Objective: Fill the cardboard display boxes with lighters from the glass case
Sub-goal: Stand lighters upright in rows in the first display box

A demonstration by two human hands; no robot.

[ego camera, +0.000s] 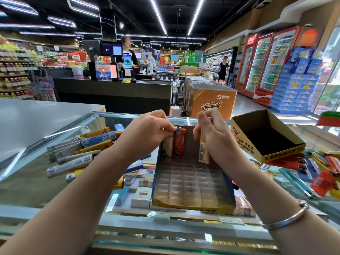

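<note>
A: Item one, centre of frame: display box (pixel 193 181) on the glass case (pixel 55 144), clear slotted insert mostly unfilled. Contents?

B: Back row, two lighters upright, long axis vertical, striker heads up: a cream lighter (pixel 167 148) and an orange lighter (pixel 179 142) touching side by side. The left hand (pixel 147 133) pinches at their tops, fingers curled, probably seating them in their slots.

A: Right hand (pixel 211 133)?

B: Curled round a tan lighter (pixel 204 151), also vertical, base near the insert on the right of the back row (head hidden inside the fist). I judge it is lowering into a slot.

A: Stock?

B: Loose lighters (pixel 79 153) lying flat, centre left, on the glass. More at the right edge beneath a second, empty box (pixel 265 137).
</note>
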